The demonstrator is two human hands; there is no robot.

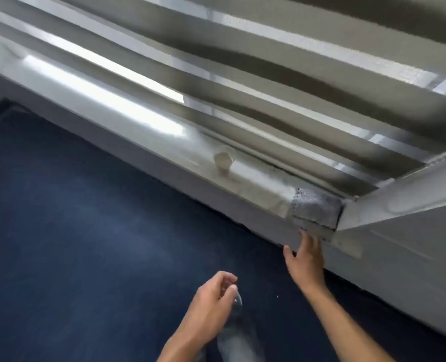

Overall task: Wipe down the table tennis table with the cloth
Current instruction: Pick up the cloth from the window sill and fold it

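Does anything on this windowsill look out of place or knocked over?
The grey cloth droops over the front edge of the windowsill at the corner, just above the right hand. A pale cup sits further along; it's too blurred to tell if it's tipped. No spill shows. The left hand grips a bottle.

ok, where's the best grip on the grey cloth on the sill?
Pinch the cloth by its front hem, which hangs over the sill edge, coming from the front and below. The rest lies flat, tucked into the corner, so only that hem looks free.
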